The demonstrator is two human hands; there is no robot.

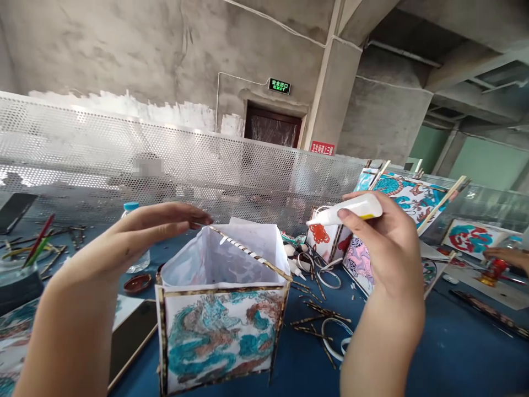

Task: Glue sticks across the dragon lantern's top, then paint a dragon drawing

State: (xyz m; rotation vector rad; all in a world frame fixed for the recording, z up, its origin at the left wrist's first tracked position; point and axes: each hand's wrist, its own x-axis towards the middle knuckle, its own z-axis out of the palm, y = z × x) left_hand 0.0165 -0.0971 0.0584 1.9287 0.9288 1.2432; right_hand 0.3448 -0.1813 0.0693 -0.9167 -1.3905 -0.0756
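A paper lantern with a painted teal and brown dragon stands upright, edged with dark mottled sticks. Across its open top lies a slanting stick partly wound with white strip. My left hand reaches over the lantern's back left corner, fingers stretched out, the tips at the stick's far end; whether they touch it I cannot tell. To the right of the lantern, my right hand is closed around a white glue bottle. Its nozzle points left, in the air above the table and apart from the stick.
Loose sticks and a white strip roll lie right of the lantern. A phone, brown lid and water bottle are left. Other painted lanterns stand right, near another person's hand. A perforated metal screen runs behind.
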